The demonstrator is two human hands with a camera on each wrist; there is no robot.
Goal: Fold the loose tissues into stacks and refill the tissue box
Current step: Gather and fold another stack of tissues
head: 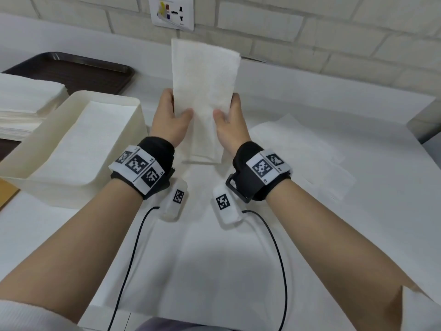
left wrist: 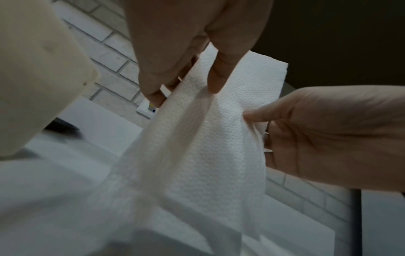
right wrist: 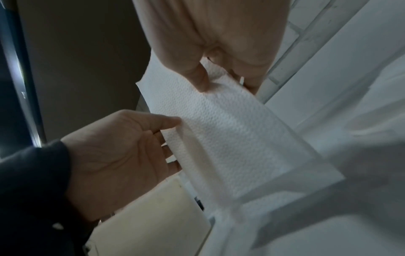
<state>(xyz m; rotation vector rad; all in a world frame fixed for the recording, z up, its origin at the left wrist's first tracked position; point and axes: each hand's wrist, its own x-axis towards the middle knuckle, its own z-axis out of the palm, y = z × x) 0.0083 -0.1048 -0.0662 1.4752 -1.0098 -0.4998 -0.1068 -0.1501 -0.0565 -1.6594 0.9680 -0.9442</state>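
White brick wall (head: 310, 27) across the top of the frame, a socket plate (head: 170, 12) at top centre, and below it the white surface (head: 358, 235) fills the picture. Centre frame, both hands have a folded tissue (head: 205, 91) lifted clear of the surface, long and narrow, its upper end standing in front of the wall. Left hand (head: 168, 120) takes the left edge, thumb laid on the near face, fingers (left wrist: 215, 76) wrapped behind, a firm pinch. Right hand (head: 230, 123) mirrors it on the right edge, thumb in front, fingers (right wrist: 198, 76) curled behind the sheet. From the wrist views the tissue shows its embossed texture and doubled layers along the fold.

Left of the hands, mid frame, sits the cream tissue box (head: 28, 168), open on top, with a flat stack of folded tissues (head: 81, 144) lying inside it. At the far left edge, a thicker pile of tissues (head: 23, 99) rests on a dark brown tray (head: 95, 75). Right of the hands, loose flat tissues (head: 298, 149) lie spread on the surface. More white sheets (head: 202, 271) lie under the forearms in the lower centre. Black wrist straps with printed markers on both arms, thin black cables trailing toward the bottom edge.
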